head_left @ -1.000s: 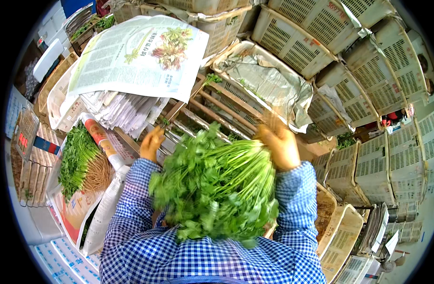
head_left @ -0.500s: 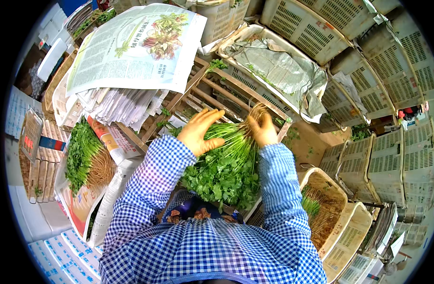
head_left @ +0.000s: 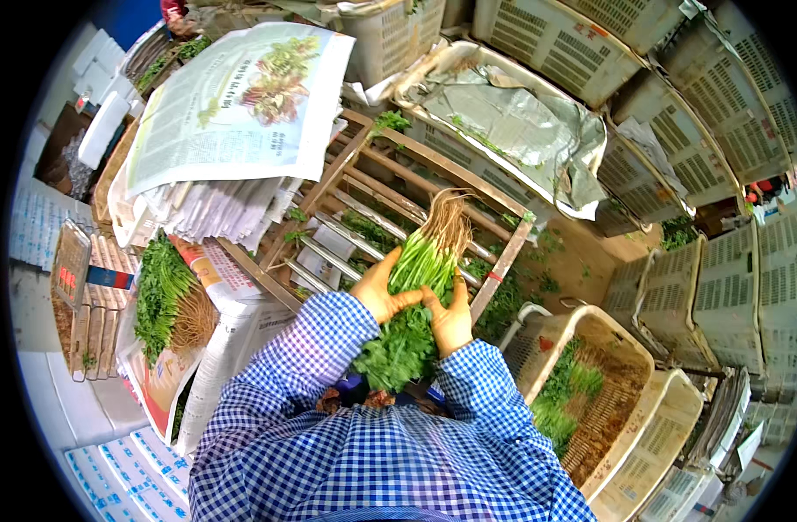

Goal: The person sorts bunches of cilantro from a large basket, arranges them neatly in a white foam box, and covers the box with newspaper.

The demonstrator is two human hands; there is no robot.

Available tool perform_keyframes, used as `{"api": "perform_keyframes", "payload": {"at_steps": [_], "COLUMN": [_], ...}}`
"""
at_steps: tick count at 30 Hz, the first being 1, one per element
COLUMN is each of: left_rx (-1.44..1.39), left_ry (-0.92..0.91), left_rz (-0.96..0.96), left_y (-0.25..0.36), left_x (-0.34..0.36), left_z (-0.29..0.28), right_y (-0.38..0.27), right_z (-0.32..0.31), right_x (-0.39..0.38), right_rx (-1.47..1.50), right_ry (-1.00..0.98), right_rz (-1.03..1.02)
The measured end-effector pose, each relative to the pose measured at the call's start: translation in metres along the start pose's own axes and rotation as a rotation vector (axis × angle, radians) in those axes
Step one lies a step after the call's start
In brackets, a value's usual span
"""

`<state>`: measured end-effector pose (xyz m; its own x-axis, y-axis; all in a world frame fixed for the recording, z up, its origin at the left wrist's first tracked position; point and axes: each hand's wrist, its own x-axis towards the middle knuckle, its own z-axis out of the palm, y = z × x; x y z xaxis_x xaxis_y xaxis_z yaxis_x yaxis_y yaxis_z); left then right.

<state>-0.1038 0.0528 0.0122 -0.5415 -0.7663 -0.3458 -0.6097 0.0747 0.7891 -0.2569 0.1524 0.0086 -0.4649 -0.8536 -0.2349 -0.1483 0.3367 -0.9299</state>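
Both my hands clasp one bunch of coriander [head_left: 426,254] in front of my body. Its pale brown roots point away from me and its leaves hang toward my lap. My left hand [head_left: 382,291], in an orange-yellow glove, wraps the left side of the stems. From the right, my right hand [head_left: 449,320], gloved alike, grips the same stems, its thumb near the left thumb. Beneath the roots is a rusty metal rack [head_left: 500,276] with bars. Another rooted bunch of greens [head_left: 166,304] lies on newspaper at the left.
A stack of newspapers [head_left: 233,113] stands at the upper left, beside a weighing scale [head_left: 68,278]. To my right, a cream plastic basket [head_left: 624,348] holds more greens. Plastic crates [head_left: 550,52] are piled at the back and right; one holds a crumpled grey sheet [head_left: 494,113].
The bunch has swung more upright and its roots moved left. My right hand has come down from the roots to the stems; my left hand has lowered and closed around them.
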Motion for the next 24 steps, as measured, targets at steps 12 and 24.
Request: {"api": "perform_keyframes", "payload": {"at_steps": [12, 24], "left_rx": [0.003, 0.002], "left_ry": [0.075, 0.041], "left_rz": [-0.269, -0.107], "left_y": [-0.017, -0.019], "left_x": [-0.001, 0.002], "left_z": [0.011, -0.001], "right_y": [0.018, 0.043], "right_z": [0.01, 0.006], "right_x": [0.011, 0.044], "right_rx": [-0.151, 0.117], "right_ry": [-0.072, -0.169], "right_rz": [-0.042, 0.053]}}
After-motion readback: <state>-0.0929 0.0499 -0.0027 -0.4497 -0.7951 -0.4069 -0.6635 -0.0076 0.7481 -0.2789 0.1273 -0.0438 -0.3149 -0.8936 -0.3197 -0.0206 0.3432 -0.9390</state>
